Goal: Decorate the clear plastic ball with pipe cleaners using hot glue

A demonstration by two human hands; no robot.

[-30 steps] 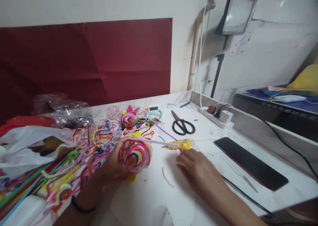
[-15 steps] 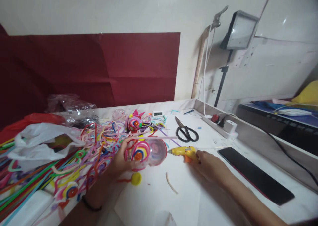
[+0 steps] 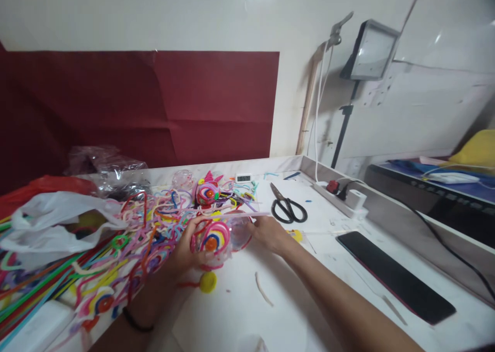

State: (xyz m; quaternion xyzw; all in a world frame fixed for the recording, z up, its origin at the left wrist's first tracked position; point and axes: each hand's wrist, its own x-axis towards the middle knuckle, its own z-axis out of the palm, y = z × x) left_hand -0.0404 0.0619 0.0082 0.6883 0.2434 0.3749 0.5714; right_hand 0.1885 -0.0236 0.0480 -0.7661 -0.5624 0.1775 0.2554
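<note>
My left hand is closed around a clear plastic ball decorated with coiled pipe cleaners in pink, yellow, white and blue with an orange centre. Across the top of the ball runs a pale pink pipe cleaner. My right hand is at the ball's right side, its fingers closed at the pipe cleaner's right end; the fingertips are partly hidden. A yellow glue gun lies on the table just behind my right wrist, mostly covered by it. Below the ball is a yellow coiled disc on a red stem.
Black-handled scissors lie beyond my right hand. A heap of pipe cleaners and a white plastic bag fill the left. To the right are a long black slab and a power strip with cables.
My right hand has let go of the glue gun, leaving it on the table, and has moved left to the ball and pink pipe cleaner. The left hand keeps its hold.
</note>
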